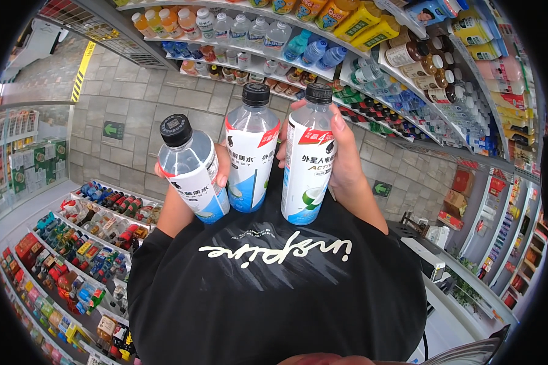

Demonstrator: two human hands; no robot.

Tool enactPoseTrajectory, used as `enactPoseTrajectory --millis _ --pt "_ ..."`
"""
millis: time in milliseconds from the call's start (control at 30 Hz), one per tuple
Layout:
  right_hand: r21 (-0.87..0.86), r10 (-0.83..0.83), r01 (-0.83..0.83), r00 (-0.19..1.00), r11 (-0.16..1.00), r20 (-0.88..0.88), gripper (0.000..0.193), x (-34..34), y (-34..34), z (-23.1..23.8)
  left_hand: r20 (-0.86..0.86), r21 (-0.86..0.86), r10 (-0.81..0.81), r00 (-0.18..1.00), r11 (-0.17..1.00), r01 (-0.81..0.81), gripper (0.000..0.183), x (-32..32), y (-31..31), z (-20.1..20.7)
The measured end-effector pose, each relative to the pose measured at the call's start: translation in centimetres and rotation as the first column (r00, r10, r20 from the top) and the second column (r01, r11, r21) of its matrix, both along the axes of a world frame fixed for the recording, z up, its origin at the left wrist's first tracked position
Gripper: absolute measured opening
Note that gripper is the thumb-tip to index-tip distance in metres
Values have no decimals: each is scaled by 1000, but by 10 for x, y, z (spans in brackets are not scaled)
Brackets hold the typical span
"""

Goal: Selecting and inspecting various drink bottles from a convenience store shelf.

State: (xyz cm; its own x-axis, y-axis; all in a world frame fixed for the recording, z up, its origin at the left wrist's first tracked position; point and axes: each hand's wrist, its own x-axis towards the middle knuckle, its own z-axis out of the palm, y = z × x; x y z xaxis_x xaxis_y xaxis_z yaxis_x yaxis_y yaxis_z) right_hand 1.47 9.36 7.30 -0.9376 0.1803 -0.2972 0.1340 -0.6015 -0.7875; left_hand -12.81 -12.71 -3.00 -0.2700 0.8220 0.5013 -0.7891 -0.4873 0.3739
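Observation:
Three clear plastic drink bottles with black caps and white-and-blue labels are held up side by side in front of my chest. My left hand [222, 163] wraps round the left bottle [196, 173], which leans to the left. My right hand [346, 155] grips the right bottle [309, 161] from behind, its thumb along the right side. Between them stands the middle bottle [248, 155], close against the fingers of both hands; what supports it is hidden. The middle and right labels carry a red band near the top, and a coconut picture shows on the right one.
Shelves of bottled drinks [240, 30] run across the far side and curve down the right. Lower left, another shelf unit [82, 243] carries many small packs and bottles. A grey tiled floor [146, 100] has green arrow signs [113, 129]. A white counter [429, 258] stands at right.

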Motion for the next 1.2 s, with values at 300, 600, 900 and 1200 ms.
enactPoseTrajectory --millis 300,600,900,1200 --pt "-4 -50 50 997 999 62 73 7 -3 1 -11 41 -35 999 999 36 90 4 4 -7" --pt "-155 -58 50 997 987 -49 59 16 -3 -9 48 90 -34 998 995 30 98 12 1 -12" --pt "-40 -51 51 999 998 12 61 18 -11 -4 16 -19 -73 997 997 74 109 24 -10 8" --pt "79 -1 -15 982 997 190 58 20 -17 -14 -340 -299 -51 939 953 -56 106 37 -21 36"
